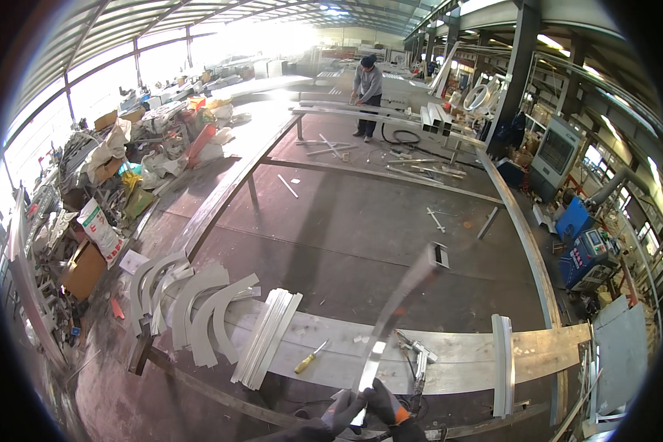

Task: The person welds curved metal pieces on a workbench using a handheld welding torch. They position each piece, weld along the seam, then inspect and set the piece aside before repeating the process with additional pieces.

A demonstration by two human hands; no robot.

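Low in the middle, my left hand [343, 412] and my right hand [383, 404], both in dark gloves, close round the near end of a long curved metal channel [401, 300]. It rises away from me above the bench plank [464, 357], its far end blurred. A screwdriver [311, 357] with a yellow handle lies left of it. On its right rests a silver hand tool [421, 359] with a dark cable or hose. A bundle of straight metal strips [268, 339] crosses the plank on the left, and a smaller strip stack [502, 365] on the right.
Several curved metal pieces [202, 313] lie at the plank's left end. A long metal frame [527, 236] on legs surrounds the floor ahead. Scrap and bags [103, 228] pile up at left. Another person [367, 92] stands at the far side; a blue machine [589, 258] is at right.
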